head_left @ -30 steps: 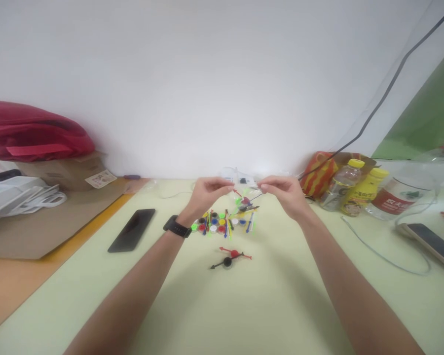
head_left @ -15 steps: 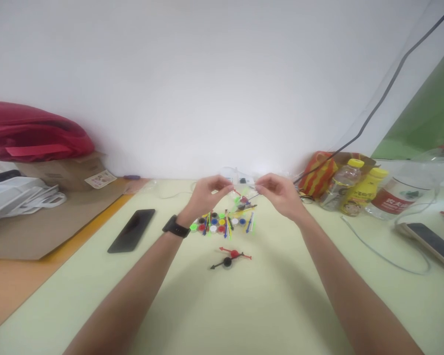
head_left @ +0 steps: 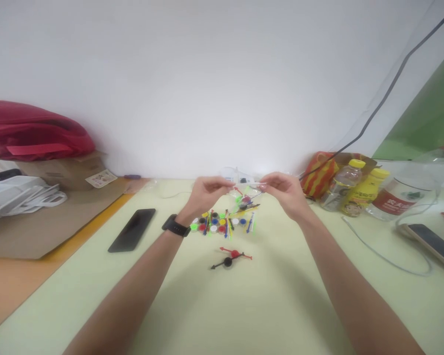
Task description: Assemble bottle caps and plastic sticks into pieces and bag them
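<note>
My left hand point(head_left: 210, 195), a black watch point(head_left: 175, 226) on its wrist, is pinched closed above the small parts; what its fingertips hold is too small to make out. Opposite it, my right hand point(head_left: 284, 192) pinches a thin white strip point(head_left: 256, 184) that points toward the left fingertips. Below the hands lie rows of colourful round discs point(head_left: 213, 229) and thin plastic arrows point(head_left: 250, 223). A small heap of coloured pieces point(head_left: 245, 200) sits just behind them. Nearer to me, a red arrow spinner point(head_left: 235, 253) and a black arrow spinner point(head_left: 227, 262) lie together on the table.
A black phone point(head_left: 132, 230) lies at left, near cardboard point(head_left: 52, 217) and a red bag point(head_left: 37, 130). Bottles, including a yellow one point(head_left: 365, 192), stand at right beside a striped bag point(head_left: 318, 175). A thin cable point(head_left: 385, 258) and another phone point(head_left: 434, 246) lie at far right.
My right hand has shifted slightly right and up, widening the gap between the hands. The white strip now shows clearly between them. The pieces on the table have not moved.
</note>
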The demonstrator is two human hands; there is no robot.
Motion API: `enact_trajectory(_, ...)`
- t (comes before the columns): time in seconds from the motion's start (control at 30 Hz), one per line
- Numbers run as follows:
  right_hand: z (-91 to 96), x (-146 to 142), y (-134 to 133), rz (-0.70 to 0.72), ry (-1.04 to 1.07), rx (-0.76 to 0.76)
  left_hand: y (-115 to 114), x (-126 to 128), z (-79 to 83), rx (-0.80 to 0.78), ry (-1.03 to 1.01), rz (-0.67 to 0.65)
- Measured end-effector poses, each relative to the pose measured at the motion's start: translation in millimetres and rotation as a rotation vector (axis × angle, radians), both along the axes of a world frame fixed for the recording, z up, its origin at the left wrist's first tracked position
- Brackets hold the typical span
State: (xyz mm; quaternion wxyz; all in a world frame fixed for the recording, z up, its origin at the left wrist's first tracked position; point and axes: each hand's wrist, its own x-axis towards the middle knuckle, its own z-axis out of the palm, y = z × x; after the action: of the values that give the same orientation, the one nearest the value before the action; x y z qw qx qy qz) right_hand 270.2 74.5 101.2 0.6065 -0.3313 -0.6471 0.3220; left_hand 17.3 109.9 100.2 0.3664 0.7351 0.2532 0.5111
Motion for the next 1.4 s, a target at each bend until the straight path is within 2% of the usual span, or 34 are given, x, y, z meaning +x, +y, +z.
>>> enact_trajectory(0.23,-2.5,2.9,3.1,-0.033,0.004,0.021,-0.4,-0.6,0.9,0.020,0.007,-0.036)
enact_trajectory(0.47,-3.7,10.8,3.3,0.038,-0.010,0.032,-8.6,0.5,7.9,0.025,0.098,-0.098)
enact_trajectory(0.67,5.2,8.8,-5.2,-0.018,-0.209,-0.007,-3.9,2.1,4.7,0.107,0.166,-0.003)
enact_trajectory(0.87,5.4,1.8,-6.7,-0.119,-0.461,0.130,-4.4,7.8,2.5,0.243,0.314,0.072)
enact_trajectory(1.0,6.3,-3.4,-8.3,-0.097,-0.554,0.157,-7.7,12.6,0.8,0.247,0.314,0.062)
enact_trajectory(1.2,11.9,2.4,-11.1,-0.047,-0.600,0.069,-11.1,9.7,4.5,0.123,0.315,0.051)
enact_trajectory(1.4,16.4,9.9,-14.8,-0.015,-0.624,-0.069,-13.9,3.0,14.3,0.068,0.408,0.008)
